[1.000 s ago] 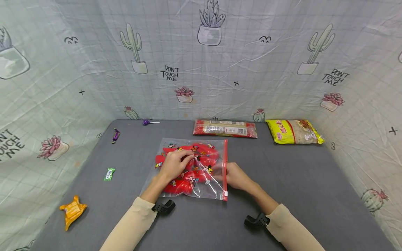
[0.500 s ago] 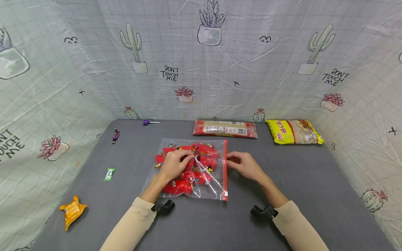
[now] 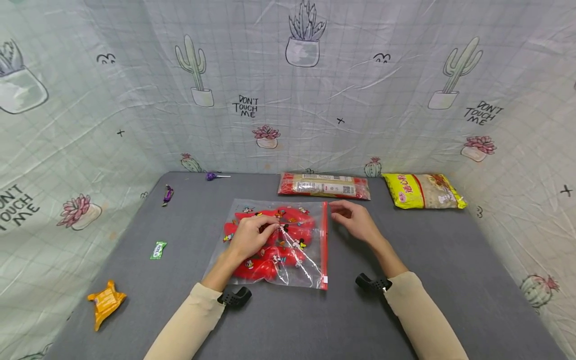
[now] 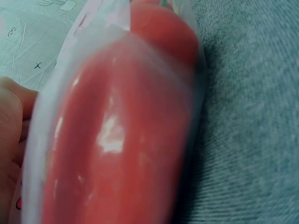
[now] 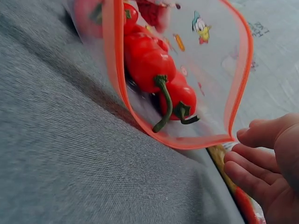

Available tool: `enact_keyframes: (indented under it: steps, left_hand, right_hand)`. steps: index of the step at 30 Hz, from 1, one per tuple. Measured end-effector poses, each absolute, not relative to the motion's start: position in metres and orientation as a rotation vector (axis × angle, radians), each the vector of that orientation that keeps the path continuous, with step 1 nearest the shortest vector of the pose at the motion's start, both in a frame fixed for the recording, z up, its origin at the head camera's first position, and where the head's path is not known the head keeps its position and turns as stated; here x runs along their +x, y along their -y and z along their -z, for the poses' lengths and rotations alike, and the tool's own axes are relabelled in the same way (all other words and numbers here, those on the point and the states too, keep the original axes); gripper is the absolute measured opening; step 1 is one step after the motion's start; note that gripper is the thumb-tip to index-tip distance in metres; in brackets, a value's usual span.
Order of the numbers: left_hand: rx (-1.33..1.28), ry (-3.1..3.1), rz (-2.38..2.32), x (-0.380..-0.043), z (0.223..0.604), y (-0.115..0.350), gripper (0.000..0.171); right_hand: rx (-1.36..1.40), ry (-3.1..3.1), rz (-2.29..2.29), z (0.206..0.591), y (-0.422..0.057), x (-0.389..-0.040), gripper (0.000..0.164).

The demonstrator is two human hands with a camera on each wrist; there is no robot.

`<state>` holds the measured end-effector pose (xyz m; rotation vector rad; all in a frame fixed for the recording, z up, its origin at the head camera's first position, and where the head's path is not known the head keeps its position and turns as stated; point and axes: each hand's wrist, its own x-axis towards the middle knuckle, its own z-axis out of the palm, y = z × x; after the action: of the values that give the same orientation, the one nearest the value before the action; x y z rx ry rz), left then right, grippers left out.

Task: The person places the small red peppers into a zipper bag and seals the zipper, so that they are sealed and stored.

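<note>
A clear slider zip bag [image 3: 310, 272] with cartoon prints lies in the middle of the table. Inside it are several red peppers [image 5: 152, 67] with green stems. My left hand [image 3: 251, 240] pinches the bag's upper film between thumb and fingertips; creases run out from there. The red zip edge [image 5: 247, 51] gapes in the right wrist view, with the peppers showing through the mouth. Beside the far corner of that edge is my right hand [image 3: 360, 222], fingers relaxed and thumb apart from them. A pepper fills most of the left wrist view through the film.
Behind the bag lies a red-edged noodle pack [image 3: 324, 186], with a yellow food bag [image 3: 423, 191] to its right. On the left are a lollipop [image 3: 211, 176], a purple candy [image 3: 168, 195], a green candy [image 3: 158, 250] and an orange packet [image 3: 107, 302]. Printed cloth walls surround the table.
My right hand has come out of the bag's mouth and moved along the zip edge to its far corner. The left hand keeps its hold, and the bag stays in place.
</note>
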<state>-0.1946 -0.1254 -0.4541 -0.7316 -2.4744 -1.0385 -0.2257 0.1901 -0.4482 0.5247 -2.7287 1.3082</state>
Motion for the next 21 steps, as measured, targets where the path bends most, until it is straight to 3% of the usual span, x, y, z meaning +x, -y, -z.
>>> enact_keyframes:
  steps: [21]
  left_hand:
    - [-0.963, 2.466, 0.937, -0.181, 0.440, 0.106, 0.023]
  right_hand:
    - [0.553, 2.776, -1.235, 0.468, -0.183, -0.239, 0.026]
